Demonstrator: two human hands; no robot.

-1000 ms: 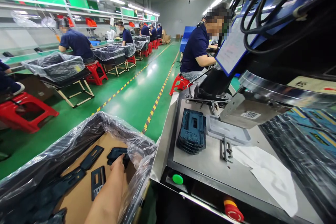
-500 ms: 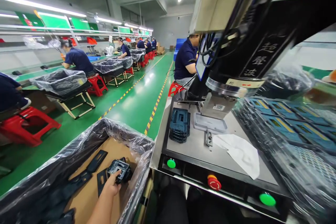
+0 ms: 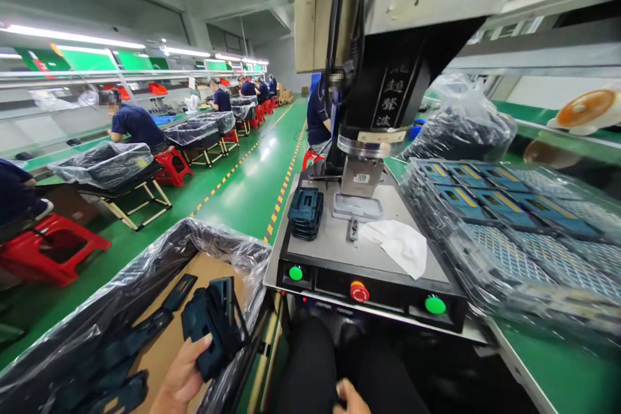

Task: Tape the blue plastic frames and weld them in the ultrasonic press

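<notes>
My left hand (image 3: 187,369) grips a bunch of dark blue-green plastic housings (image 3: 216,323), lifted above the lined bin (image 3: 198,231). The pieces are tilted, with slot openings and thin edges showing. More dark plastic parts (image 3: 130,343) lie loose on brown cardboard inside the bin. At the bottom edge, over my lap, my right hand (image 3: 350,398) is partly in view with its fingers curled; whatever it may hold is hidden. Similar housings form a neat stack (image 3: 306,213) on the machine's metal plate, left of a shallow grey fixture (image 3: 358,206).
The press head (image 3: 361,174) hangs over the fixture. A white cloth (image 3: 400,249), two green buttons (image 3: 295,273) and a red stop button (image 3: 359,292) are at the machine's front. Clear trays (image 3: 514,252) with blue parts stand on the right. Several people sit along the far bench.
My left hand has raised the housings from the bin and turned them more upright. My right hand has come into view at the bottom. The camera view has swung right.
</notes>
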